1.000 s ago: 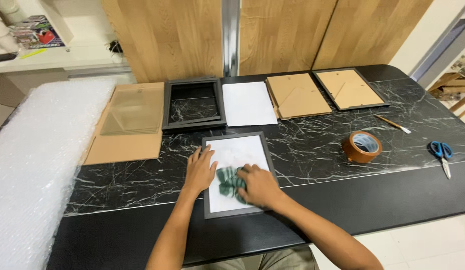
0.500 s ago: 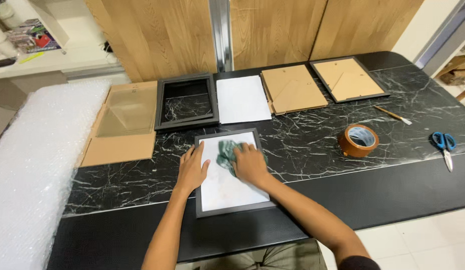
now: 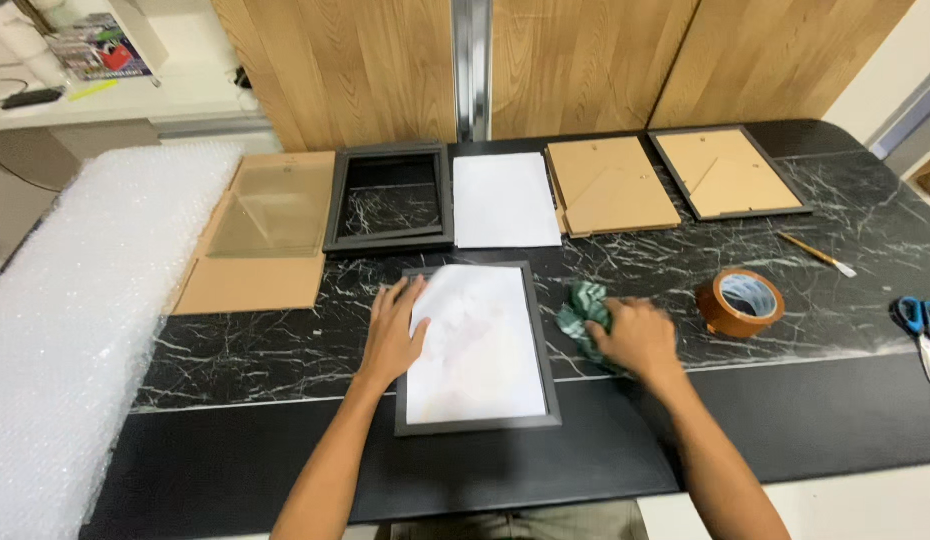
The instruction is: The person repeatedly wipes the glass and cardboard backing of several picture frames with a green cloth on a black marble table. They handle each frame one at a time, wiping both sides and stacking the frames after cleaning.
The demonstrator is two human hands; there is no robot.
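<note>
A black picture frame (image 3: 477, 420) with a white sheet under its glass lies flat in front of me on the black marble table (image 3: 265, 350). My left hand (image 3: 395, 325) rests flat on the frame's left edge, fingers spread. My right hand (image 3: 637, 337) sits on the table just right of the frame, closed on a crumpled green cloth (image 3: 583, 310) that pokes out to its left.
Behind lie an empty black frame (image 3: 390, 198), a white paper sheet (image 3: 505, 198), a brown backing board (image 3: 610, 185), and a frame turned face down (image 3: 730, 172). Glass pane on cardboard (image 3: 260, 235) at left; bubble wrap (image 3: 75, 330) far left. Tape roll (image 3: 740, 302), pencil (image 3: 815, 254), blue scissors (image 3: 920, 320) at right.
My right hand has slid the green cloth off the frame's glass and onto the table at the frame's right. My left hand stays on the frame's left edge.
</note>
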